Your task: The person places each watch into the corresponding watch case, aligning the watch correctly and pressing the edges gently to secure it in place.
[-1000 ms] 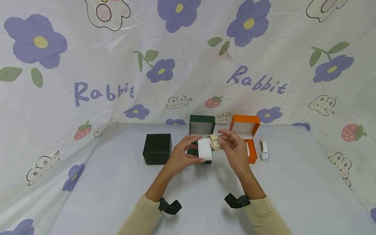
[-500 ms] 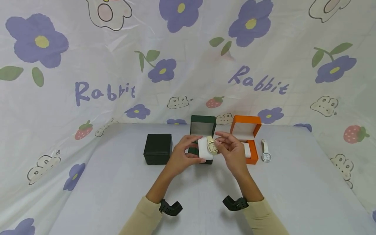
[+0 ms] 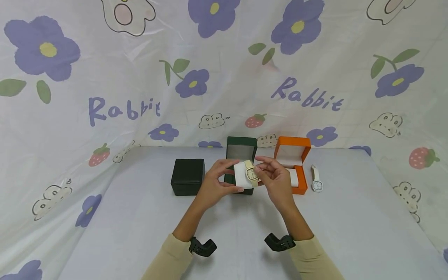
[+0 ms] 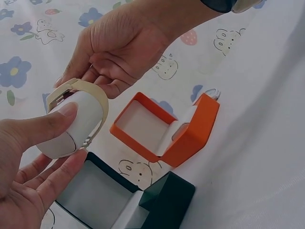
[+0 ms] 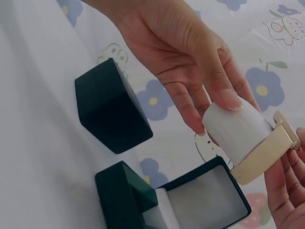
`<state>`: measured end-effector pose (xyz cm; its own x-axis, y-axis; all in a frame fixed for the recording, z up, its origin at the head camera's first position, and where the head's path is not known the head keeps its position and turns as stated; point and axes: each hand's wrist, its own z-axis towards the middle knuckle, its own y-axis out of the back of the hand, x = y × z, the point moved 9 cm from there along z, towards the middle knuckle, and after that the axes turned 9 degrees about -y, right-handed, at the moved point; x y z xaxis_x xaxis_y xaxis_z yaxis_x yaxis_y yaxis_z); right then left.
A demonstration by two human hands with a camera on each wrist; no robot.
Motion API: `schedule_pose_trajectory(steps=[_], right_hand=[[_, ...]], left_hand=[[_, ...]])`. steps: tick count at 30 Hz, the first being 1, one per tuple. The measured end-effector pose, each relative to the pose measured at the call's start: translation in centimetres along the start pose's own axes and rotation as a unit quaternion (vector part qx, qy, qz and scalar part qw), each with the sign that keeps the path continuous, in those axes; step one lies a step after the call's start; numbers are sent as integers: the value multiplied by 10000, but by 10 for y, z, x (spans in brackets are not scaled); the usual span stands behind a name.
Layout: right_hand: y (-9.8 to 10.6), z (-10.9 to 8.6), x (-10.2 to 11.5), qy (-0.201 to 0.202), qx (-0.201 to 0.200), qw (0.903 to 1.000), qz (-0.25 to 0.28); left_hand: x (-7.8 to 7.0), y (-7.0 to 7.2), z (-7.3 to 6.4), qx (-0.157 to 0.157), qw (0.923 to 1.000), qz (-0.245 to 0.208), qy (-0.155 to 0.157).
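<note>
My left hand [image 3: 217,181] grips a white watch cushion [image 5: 236,129], thumb on one side and fingers on the other, above the open green watch box [image 3: 241,147]. A cream wristwatch [image 3: 251,174] with a squarish dial sits at the cushion's right end. In the left wrist view, its looped strap [image 4: 99,95] goes round that end. My right hand [image 3: 278,181] pinches the watch between thumb and fingers at the dial's edge. The right wrist view shows the strap as a band round the cushion, with the right fingertips [image 5: 286,164] beside it.
To the right stands an open orange watch box [image 3: 293,149] with a white cushion [image 3: 294,178] inside. Beside it lies a white wristwatch [image 3: 317,184]. A closed dark box [image 3: 188,177] stands left of the hands. A patterned cloth [image 3: 224,77] hangs behind the table.
The right hand has brought the cream watch left, from beside the cushion onto its right end. The left hand has kept its grip on the cushion.
</note>
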<state>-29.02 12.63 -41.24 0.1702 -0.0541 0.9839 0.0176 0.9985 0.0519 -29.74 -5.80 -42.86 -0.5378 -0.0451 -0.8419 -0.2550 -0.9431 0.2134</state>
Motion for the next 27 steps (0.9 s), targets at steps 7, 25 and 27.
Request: schedule_pose_trajectory(steps=[7,25,27], right_hand=[[-2,-1,1,-68,58,10000,2],[-5,-3,2,-203,-131,9997,23],[-4,-3,2,-235,-186,9995,26]], left_hand=[[0,2,-1,-30,10000,-1,-66],[-3,6,0,-175,9998,-42,-109],[-4,6,1,-177,9997,-51,-128]])
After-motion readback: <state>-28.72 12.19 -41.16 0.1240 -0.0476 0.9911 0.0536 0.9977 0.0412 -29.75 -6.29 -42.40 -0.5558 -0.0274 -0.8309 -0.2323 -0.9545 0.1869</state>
